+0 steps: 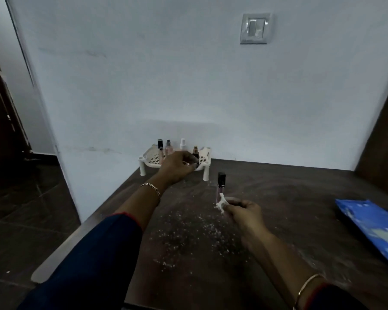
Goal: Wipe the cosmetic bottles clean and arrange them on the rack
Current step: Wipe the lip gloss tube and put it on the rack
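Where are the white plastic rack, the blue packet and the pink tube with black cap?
white plastic rack [207, 173], head view, front right leg
blue packet [367, 218], head view, upper face
pink tube with black cap [221, 178], head view, cap

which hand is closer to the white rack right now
Left. The left hand reaches over the front of the rack, setting a bottle there; the right hand holds a tissue scrap, well short of it.

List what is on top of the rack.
On the rack four bottles stand along the back: black-capped, pink, white, brown-capped. The left hand covers the middle front, holding a dark-capped item there.
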`<action>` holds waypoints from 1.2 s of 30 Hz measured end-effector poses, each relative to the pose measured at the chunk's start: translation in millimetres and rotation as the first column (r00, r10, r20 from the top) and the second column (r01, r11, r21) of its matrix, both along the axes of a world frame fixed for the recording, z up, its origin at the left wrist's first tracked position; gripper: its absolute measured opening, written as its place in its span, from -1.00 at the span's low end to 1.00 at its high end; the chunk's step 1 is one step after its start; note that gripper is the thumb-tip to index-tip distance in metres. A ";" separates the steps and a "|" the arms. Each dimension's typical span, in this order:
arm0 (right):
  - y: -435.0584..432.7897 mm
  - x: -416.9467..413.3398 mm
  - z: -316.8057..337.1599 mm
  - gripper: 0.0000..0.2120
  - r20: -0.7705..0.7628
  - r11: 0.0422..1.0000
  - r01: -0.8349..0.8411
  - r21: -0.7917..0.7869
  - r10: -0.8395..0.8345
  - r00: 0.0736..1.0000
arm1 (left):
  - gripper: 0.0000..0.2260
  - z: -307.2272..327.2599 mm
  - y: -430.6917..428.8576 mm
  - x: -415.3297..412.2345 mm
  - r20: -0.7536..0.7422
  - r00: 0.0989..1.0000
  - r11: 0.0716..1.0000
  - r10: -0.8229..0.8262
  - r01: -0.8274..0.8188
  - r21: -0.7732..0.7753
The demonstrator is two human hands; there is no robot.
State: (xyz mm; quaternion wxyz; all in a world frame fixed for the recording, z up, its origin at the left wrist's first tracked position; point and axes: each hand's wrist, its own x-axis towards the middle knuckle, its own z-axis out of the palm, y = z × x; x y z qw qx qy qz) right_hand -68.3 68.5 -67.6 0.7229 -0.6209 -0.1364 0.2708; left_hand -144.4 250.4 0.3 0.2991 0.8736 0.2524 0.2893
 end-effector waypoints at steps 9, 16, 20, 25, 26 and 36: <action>-37.2 37.4 0.3 -0.85 -0.063 0.995 0.097 0.024 -0.095 0.994 | -0.77 -12.5 -39.0 45.8 -0.062 0.996 0.997 -0.066 0.063 -0.045; -50.0 52.1 10.3 -0.83 -0.122 0.981 0.112 0.158 -0.093 0.988 | -0.63 -29.7 -32.3 64.6 -0.184 0.982 0.997 0.041 -0.029 0.066; -63.4 55.7 11.3 -0.85 -0.151 0.974 0.138 0.182 -0.111 0.982 | -0.72 -22.0 -49.3 61.0 -0.136 0.990 0.999 0.031 -0.026 0.040; -91.8 55.0 20.4 -0.89 -0.195 0.962 0.170 0.212 -0.129 0.972 | -0.76 -15.5 -84.9 53.9 -0.038 0.994 0.993 -0.107 0.109 0.054; -98.3 55.3 22.2 -0.89 -0.184 0.959 0.172 0.224 -0.132 0.974 | -0.75 -15.6 -95.6 52.5 -0.004 0.987 0.986 -0.162 0.162 0.030; -150.1 47.3 48.1 -0.79 0.789 0.995 0.101 -0.010 -0.054 0.613 | -0.61 -36.6 -184.5 50.0 0.077 0.940 0.943 -0.331 0.333 -0.010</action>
